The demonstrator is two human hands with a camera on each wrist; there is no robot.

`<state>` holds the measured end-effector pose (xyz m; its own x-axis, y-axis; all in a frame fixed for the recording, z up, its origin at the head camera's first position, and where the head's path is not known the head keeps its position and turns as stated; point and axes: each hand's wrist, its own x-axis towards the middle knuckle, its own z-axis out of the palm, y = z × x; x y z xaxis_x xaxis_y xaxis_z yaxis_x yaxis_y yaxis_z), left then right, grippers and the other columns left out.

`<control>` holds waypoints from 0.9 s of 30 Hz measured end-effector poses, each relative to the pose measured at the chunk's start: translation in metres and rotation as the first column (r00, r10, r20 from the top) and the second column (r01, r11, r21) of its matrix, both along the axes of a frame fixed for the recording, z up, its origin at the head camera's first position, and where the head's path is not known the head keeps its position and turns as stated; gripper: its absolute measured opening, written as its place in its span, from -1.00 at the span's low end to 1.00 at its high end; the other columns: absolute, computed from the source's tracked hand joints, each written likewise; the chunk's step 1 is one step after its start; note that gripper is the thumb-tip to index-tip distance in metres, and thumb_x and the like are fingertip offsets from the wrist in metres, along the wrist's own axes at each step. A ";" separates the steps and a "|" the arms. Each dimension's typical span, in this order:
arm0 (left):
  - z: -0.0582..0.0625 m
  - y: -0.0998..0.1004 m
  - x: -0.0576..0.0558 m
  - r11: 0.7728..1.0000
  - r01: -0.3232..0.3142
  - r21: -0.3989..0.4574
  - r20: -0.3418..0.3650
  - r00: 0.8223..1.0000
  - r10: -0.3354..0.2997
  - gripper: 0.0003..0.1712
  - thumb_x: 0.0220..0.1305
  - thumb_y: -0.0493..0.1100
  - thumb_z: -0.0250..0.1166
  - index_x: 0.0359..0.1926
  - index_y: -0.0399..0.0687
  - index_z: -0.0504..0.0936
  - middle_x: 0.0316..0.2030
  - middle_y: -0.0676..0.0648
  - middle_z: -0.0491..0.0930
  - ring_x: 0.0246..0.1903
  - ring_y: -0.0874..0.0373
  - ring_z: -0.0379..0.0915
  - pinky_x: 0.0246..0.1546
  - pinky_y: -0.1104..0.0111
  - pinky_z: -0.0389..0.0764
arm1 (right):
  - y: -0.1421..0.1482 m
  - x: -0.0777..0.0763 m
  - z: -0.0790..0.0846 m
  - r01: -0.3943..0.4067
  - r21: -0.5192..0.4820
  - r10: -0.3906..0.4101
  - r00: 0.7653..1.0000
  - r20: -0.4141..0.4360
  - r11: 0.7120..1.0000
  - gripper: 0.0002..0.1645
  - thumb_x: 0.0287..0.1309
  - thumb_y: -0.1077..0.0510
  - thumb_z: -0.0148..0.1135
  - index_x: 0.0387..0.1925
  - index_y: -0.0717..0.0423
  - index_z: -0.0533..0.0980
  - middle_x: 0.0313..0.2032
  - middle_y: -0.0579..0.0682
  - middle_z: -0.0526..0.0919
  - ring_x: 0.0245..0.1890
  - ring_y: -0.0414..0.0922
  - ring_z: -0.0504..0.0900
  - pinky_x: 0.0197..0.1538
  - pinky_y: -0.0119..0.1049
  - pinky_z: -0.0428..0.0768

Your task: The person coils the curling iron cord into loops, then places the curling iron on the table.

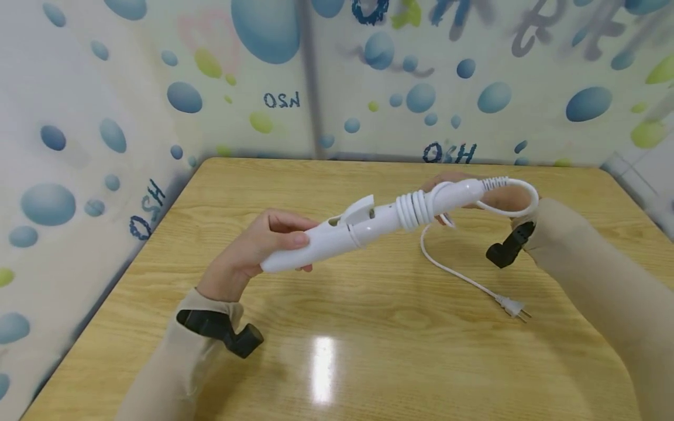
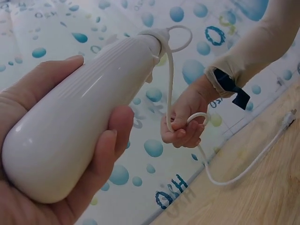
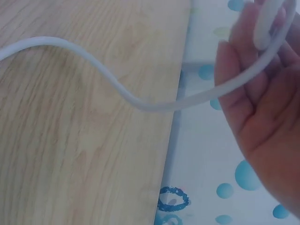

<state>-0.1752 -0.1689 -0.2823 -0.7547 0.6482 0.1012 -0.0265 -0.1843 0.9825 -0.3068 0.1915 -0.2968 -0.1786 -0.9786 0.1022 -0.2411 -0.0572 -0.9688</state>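
Note:
A long white handheld appliance (image 1: 326, 241) with a raised flap near its middle is tilted above the table. My left hand (image 1: 258, 248) grips its thick rounded end, thumb on top, with ridges showing in the left wrist view. Several turns of white power cord (image 1: 415, 210) wrap its narrower section. My right hand (image 2: 185, 119), beyond the cord end, pinches a stretch of the cord between thumb and fingers; in the head view the appliance partly hides it. A loose length of cord runs down to a two-pin plug (image 1: 511, 305) low over the table.
The wooden table (image 1: 368, 362) has its far edge against a wall (image 1: 347, 105) patterned with blue and green drops. Another patterned wall stands along the left. Black camera mounts (image 1: 244, 340) are strapped over both beige sleeves.

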 end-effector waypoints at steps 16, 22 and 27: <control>0.001 0.008 0.001 0.986 0.116 -0.120 0.069 0.992 -0.108 -0.67 -0.06 -0.04 0.46 -0.18 0.16 0.71 -0.21 -0.11 0.57 -0.43 0.02 0.53 -0.49 0.28 0.61 | -0.020 0.024 0.056 0.541 0.124 -0.481 0.814 -0.325 0.832 -0.85 0.21 0.22 0.14 -0.40 0.11 0.61 -0.66 -0.16 0.43 -0.67 -0.19 0.23 -0.60 -0.34 0.28; 0.001 0.009 -0.001 0.977 0.142 -0.162 0.067 0.989 -0.133 -0.65 -0.08 -0.05 0.47 -0.16 0.16 0.71 -0.22 -0.14 0.57 -0.43 0.02 0.53 -0.47 0.23 0.62 | -0.028 0.027 0.072 0.537 0.074 -0.483 0.804 -0.347 0.840 -0.87 0.15 0.25 0.20 -0.40 0.24 0.63 -0.71 -0.12 0.42 -0.66 -0.22 0.24 -0.35 -0.35 0.39; 0.003 0.010 0.003 0.972 0.117 -0.204 0.091 0.991 -0.100 -0.68 -0.07 -0.11 0.47 -0.19 0.18 0.71 -0.26 -0.15 0.60 -0.50 0.02 0.55 -0.50 0.22 0.62 | -0.031 0.030 0.077 0.569 0.081 -0.489 0.764 -0.421 0.818 -0.85 0.15 0.21 0.22 -0.37 0.25 0.63 -0.74 -0.09 0.37 -0.70 -0.19 0.23 -0.47 -0.35 0.37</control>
<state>-0.1720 -0.1590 -0.2790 -0.6791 0.7268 -0.1024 -0.1149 0.0325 0.9928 -0.2764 0.1609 -0.2199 -0.6620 -0.7443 0.0885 -0.5124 0.3632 -0.7782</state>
